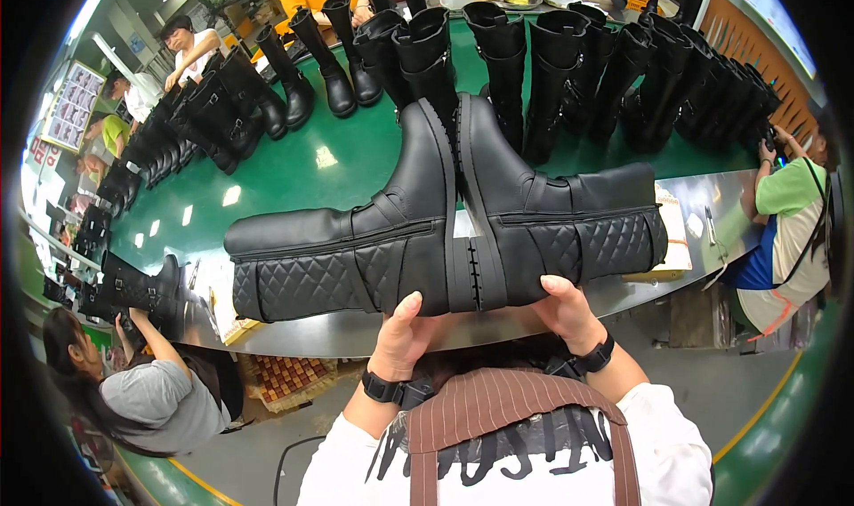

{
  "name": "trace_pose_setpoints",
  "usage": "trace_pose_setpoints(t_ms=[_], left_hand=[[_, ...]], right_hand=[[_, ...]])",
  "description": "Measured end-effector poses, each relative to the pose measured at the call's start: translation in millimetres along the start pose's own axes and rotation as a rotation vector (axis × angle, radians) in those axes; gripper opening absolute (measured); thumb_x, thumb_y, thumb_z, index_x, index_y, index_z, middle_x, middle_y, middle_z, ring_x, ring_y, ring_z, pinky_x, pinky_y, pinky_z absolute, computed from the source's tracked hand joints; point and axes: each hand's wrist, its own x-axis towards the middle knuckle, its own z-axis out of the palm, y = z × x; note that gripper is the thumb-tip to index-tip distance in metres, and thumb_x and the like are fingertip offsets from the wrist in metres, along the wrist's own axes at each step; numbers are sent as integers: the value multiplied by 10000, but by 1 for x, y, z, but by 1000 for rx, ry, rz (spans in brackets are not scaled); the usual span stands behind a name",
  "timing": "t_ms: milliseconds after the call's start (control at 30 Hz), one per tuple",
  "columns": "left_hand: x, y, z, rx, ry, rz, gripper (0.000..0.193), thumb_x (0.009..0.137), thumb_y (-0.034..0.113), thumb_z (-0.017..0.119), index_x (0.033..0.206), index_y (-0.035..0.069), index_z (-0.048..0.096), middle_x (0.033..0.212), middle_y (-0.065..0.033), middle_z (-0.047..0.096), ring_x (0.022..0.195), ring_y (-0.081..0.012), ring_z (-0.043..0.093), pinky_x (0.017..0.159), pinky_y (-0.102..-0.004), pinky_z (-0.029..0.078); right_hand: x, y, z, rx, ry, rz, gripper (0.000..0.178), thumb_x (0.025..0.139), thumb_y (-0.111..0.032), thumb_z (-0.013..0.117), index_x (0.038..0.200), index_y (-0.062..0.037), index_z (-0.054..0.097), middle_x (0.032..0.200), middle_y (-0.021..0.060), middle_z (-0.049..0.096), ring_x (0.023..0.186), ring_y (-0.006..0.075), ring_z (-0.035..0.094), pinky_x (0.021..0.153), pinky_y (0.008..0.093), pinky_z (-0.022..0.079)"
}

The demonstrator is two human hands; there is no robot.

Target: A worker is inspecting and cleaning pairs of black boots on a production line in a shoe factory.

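Note:
Two tall black boots are held up sole to sole in front of me, their toes pointing away and their shafts spread to either side. My left hand (pixel 405 330) grips the heel end of the left boot (pixel 347 253), thumb on top and fingers beneath it. Likewise my right hand (pixel 567 310) grips the heel end of the right boot (pixel 569 221). Both boots have quilted shaft panels, a long side zipper and a strap at the ankle. Their ridged soles and heels meet in the middle. The fingers under the boots are mostly hidden.
Rows of upright black boots (pixel 551 79) stand along the far side of the green table (pixel 311 186). A metal edge strip (pixel 721 204) borders its near side. Co-workers sit at the left (pixel 160 390) and right (pixel 792 230). Tweezers (pixel 710 226) lie at right.

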Motion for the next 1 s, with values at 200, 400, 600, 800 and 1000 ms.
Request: trace_pose_setpoints(t_ms=[200, 400, 600, 800, 1000], left_hand=[[-4, 2, 8, -24, -16, -23, 584, 846, 308, 711, 1315, 3, 541, 1295, -122, 613, 1211, -283, 570, 1055, -454, 419], [-6, 2, 6, -41, -12, -42, 594, 833, 299, 699, 1319, -3, 536, 1300, -137, 606, 1223, -295, 557, 1070, -462, 403], [-11, 1, -1, -31, -14, -61, 600, 817, 297, 701, 1312, -2, 543, 1295, -136, 608, 1219, -299, 557, 1086, -462, 387], [-12, -1, -5, -13, -48, -65, 634, 808, 309, 705, 1330, -4, 526, 1308, -137, 602, 1232, -303, 548, 1094, -473, 375], [-16, -1, -17, -96, -86, -98, 663, 819, 200, 689, 1388, -40, 446, 1371, -178, 543, 1272, -347, 522, 1098, -483, 392]], right_hand=[[0, 4, -4, 26, -30, 18, 497, 915, -282, 564, 1279, 56, 574, 1284, 159, 618, 1197, 281, 572, 1061, 416, 407], [0, 8, -10, -30, -4, 53, 616, 857, -341, 602, 1325, 55, 533, 1364, 151, 570, 1273, 284, 521, 1118, 417, 336], [0, 10, -12, 20, -24, 21, 503, 882, -196, 604, 1313, 57, 546, 1326, 154, 593, 1230, 268, 555, 1083, 391, 391], [-4, 13, -15, 7, 29, 30, 493, 874, -177, 608, 1310, 47, 554, 1324, 144, 595, 1227, 256, 556, 1078, 386, 399], [-8, 8, -24, -33, 29, 3, 504, 822, -95, 649, 1305, 24, 568, 1312, 114, 599, 1203, 236, 561, 1063, 375, 412]])
